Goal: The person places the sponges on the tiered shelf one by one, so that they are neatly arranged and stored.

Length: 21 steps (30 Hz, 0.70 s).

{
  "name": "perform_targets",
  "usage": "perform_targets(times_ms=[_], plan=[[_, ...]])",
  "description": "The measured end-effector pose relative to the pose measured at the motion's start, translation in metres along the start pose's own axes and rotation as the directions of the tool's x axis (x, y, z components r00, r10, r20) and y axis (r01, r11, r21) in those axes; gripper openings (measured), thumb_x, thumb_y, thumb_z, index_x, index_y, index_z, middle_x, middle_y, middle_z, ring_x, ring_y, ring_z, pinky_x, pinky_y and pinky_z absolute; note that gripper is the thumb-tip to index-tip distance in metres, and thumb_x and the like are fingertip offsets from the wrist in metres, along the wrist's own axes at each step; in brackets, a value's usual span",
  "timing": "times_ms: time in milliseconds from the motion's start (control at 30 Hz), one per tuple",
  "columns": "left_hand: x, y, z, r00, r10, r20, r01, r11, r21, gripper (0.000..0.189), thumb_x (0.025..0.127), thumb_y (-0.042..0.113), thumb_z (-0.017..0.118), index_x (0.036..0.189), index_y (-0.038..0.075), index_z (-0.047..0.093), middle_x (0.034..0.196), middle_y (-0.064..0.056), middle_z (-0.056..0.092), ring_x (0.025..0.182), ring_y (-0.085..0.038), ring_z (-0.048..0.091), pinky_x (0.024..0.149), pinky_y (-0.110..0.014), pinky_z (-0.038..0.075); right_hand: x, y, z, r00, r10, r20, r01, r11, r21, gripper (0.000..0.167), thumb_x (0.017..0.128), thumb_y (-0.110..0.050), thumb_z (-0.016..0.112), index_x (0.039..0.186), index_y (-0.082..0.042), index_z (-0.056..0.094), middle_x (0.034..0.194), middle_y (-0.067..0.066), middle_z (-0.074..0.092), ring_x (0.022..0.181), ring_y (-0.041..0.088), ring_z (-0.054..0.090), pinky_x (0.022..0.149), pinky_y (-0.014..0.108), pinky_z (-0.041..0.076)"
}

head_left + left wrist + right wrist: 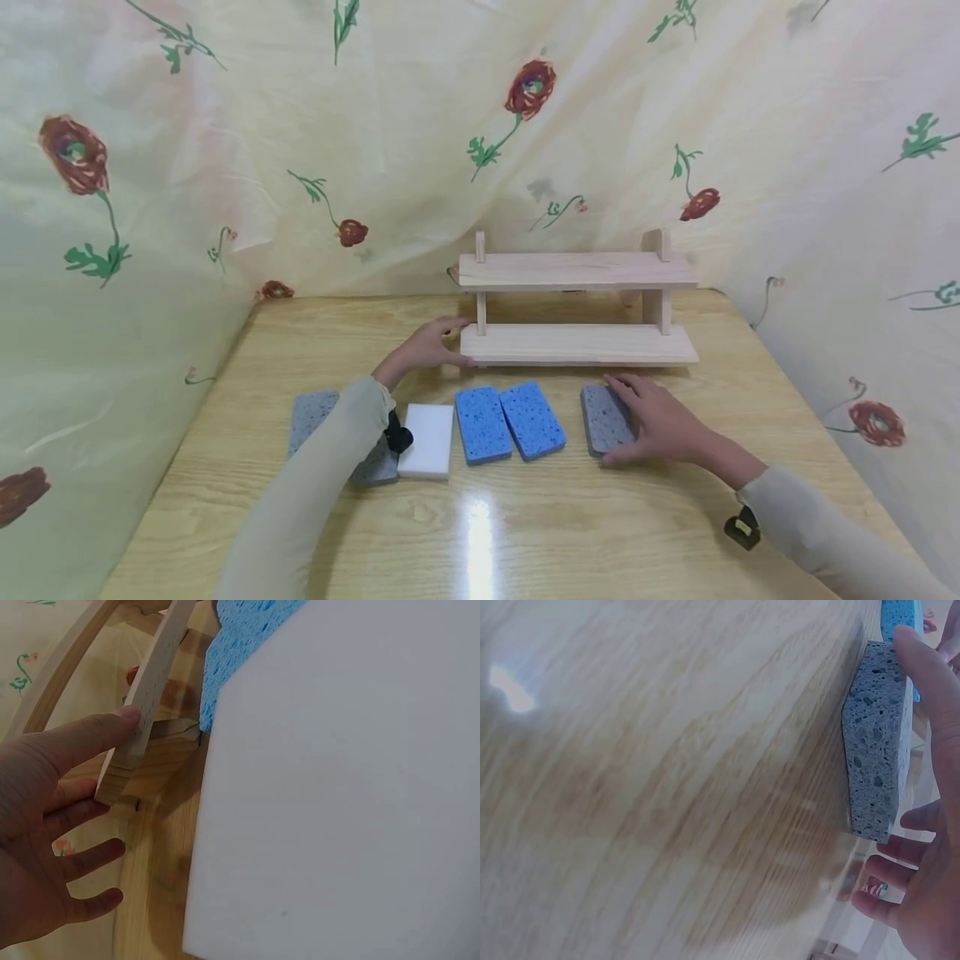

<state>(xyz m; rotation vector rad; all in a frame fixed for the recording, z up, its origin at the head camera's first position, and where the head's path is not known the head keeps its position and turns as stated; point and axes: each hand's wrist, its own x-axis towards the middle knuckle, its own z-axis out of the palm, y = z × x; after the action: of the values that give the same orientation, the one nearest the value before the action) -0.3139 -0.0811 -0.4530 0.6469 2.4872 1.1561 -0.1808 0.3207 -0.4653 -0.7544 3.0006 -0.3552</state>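
At the left end of a two-tier wooden shelf (pixel 577 343), my left hand (pixel 426 346) holds the lower board's end, thumb in front and fingers behind. The left wrist view shows the thumb against that board (pixel 150 697), with the lower fingers spread apart. My right hand (pixel 660 421) spans a grey sponge (pixel 603 421) lying on the table, thumb at its near end and fingers at the far end. In the right wrist view the speckled side of this grey sponge (pixel 875 742) faces the camera.
Left of the grey sponge lie two blue sponges (pixel 483 425), a white sponge (pixel 426 442) and two more grey sponges (pixel 313 412), partly covered by the left sleeve. Flowered cloth (pixel 405 150) surrounds the wooden table (pixel 555 525) at the back and sides.
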Motion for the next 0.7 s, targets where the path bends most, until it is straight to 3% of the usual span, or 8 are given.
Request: perform_targets(times_ms=[400, 700], plan=[[-0.0037, 0.0022, 0.0006, 1.0, 0.0, 0.001, 0.0, 1.0, 0.004, 0.086, 0.086, 0.029, 0.083, 0.158, 0.012, 0.038, 0.165, -0.012, 0.034, 0.153, -0.034, 0.031, 0.123, -0.053, 0.032, -0.0013, 0.0034, 0.0032, 1.0, 0.0, 0.012, 0.0, 1.0, -0.027, 0.128, 0.063, -0.083, 0.077, 0.153, -0.001, 0.039, 0.14, 0.02, 0.051, 0.121, 0.035, 0.053, 0.1, 0.059, 0.048], [-0.0027, 0.0009, 0.001, 1.0, -0.005, -0.009, 0.005, 1.0, 0.012, 0.086, 0.086, 0.028, 0.084, 0.157, 0.011, 0.039, 0.165, -0.012, 0.035, 0.154, -0.033, 0.03, 0.125, -0.051, 0.03, -0.0006, 0.0019, 0.0013, 1.0, -0.008, 0.021, 0.008, 1.0, -0.027, 0.126, 0.064, -0.081, 0.078, 0.152, 0.0, 0.04, 0.14, 0.022, 0.051, 0.12, 0.037, 0.055, 0.099, 0.06, 0.049]])
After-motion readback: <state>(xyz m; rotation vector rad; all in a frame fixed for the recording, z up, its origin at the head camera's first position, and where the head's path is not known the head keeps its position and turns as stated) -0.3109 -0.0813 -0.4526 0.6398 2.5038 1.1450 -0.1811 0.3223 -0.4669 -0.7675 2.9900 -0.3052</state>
